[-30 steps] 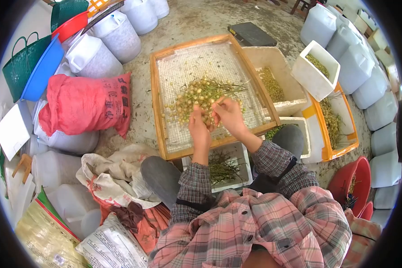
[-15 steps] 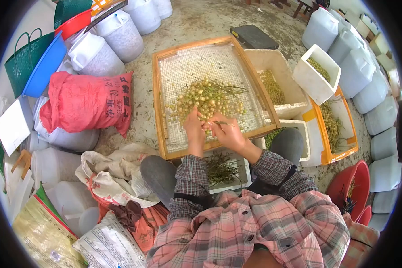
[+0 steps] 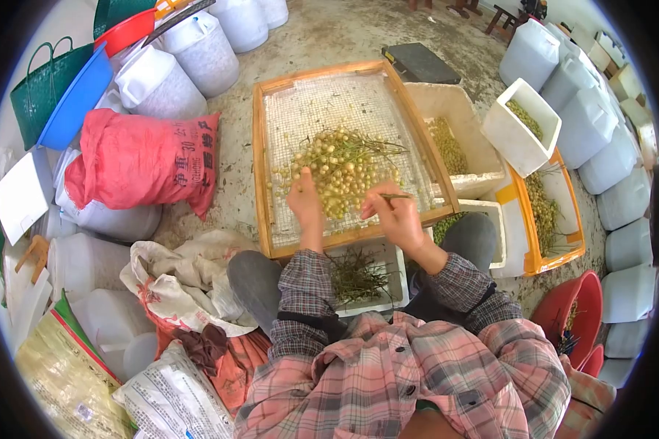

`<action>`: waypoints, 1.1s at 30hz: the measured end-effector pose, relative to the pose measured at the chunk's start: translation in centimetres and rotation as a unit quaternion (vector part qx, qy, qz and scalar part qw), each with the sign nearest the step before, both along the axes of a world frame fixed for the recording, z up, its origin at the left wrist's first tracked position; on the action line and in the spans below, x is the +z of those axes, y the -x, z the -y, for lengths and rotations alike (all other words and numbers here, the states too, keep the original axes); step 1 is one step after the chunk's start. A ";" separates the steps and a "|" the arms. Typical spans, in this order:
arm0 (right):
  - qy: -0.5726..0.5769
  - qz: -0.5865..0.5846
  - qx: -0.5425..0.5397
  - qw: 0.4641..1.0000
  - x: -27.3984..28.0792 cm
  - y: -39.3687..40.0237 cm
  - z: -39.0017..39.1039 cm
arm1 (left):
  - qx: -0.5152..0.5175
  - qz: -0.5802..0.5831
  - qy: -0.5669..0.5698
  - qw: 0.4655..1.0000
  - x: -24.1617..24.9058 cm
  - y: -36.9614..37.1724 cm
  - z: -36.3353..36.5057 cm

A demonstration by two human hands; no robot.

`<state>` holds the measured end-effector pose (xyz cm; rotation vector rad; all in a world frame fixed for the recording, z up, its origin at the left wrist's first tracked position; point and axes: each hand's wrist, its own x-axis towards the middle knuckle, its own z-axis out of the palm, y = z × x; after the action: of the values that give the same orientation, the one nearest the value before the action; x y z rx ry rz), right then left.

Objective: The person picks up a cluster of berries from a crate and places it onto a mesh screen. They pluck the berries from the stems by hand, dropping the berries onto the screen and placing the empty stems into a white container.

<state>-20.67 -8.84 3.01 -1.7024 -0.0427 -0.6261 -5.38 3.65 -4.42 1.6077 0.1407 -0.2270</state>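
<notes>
A heap of small round yellow-green fruits (image 3: 338, 159), some on thin stems, lies on a wire-mesh screen (image 3: 293, 110) in a wooden frame (image 3: 259, 168). At the heap's lower left edge is my left hand (image 3: 306, 208), one finger stretched along the fruits and the others partly hidden; it holds nothing that I can make out. My right hand (image 3: 397, 219), to the lower right of the heap, is closed in a pinch on a thin stem (image 3: 398, 196). Below the frame, between my knees, a white box (image 3: 397, 282) contains dark bare stems (image 3: 357, 278).
Foam boxes (image 3: 483, 175) and an orange-edged crate (image 3: 580, 219) with fruits stand at the right. A red sack (image 3: 143, 161) and a pale sack (image 3: 190, 274) lie left. White jugs (image 3: 608, 132) line the right side; a black case (image 3: 421, 62) lies beyond the frame.
My hands were together at the heap's near edge and have moved apart. The right hand went right with the stem; the left shifted slightly left.
</notes>
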 end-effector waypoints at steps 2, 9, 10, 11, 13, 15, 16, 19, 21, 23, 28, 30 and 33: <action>-0.052 -0.017 -0.021 0.998 1.0 0.1 0.8 | -0.047 -0.025 -0.053 0.997 0.5 -0.3 -0.9; -0.273 -0.108 -0.029 0.956 0.5 -1.6 3.4 | -0.205 0.018 -0.006 0.979 5.3 3.4 -1.7; -0.301 -0.110 -0.030 0.947 0.3 -2.0 3.4 | -0.197 0.043 -0.020 0.979 5.3 3.6 -1.5; -0.320 -0.114 -0.024 0.940 0.1 -2.1 3.3 | -0.189 0.066 -0.034 0.979 5.2 3.9 -1.3; -0.375 -0.105 -0.009 0.921 -0.5 -2.4 3.0 | -0.160 0.043 0.033 0.986 4.7 4.1 -0.9; -0.416 -0.103 0.005 0.904 -1.2 -2.7 2.7 | -0.132 -0.011 0.121 0.984 4.8 4.6 -0.3; -0.428 -0.107 0.012 0.897 -1.5 -2.9 2.6 | -0.119 -0.053 0.176 0.976 5.2 5.0 0.1; -0.431 -0.111 0.003 0.895 -1.5 -3.1 2.1 | -0.077 -0.073 0.265 0.958 5.0 5.3 1.0; -0.412 -0.112 -0.005 0.904 -1.4 -3.0 1.7 | -0.058 -0.056 0.270 0.960 4.6 5.2 1.1; -0.380 -0.110 -0.005 0.919 -1.3 -2.9 1.5 | -0.049 -0.039 0.246 0.967 4.3 4.8 1.1; -0.116 -0.059 0.000 0.991 -0.8 -2.1 -1.4 | 0.010 -0.061 0.201 0.978 3.4 3.3 1.4; -0.018 -0.030 0.010 0.999 -1.4 -1.8 -2.0 | 0.057 -0.120 0.221 0.966 3.5 2.7 1.7; 0.030 -0.020 0.003 0.999 -1.6 -1.0 -2.1 | 0.102 -0.169 0.239 0.951 3.6 2.0 1.5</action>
<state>-19.64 -6.77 1.45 -1.7728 -0.0384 -0.5904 -7.40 2.17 -0.86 1.0522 0.4783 -0.3464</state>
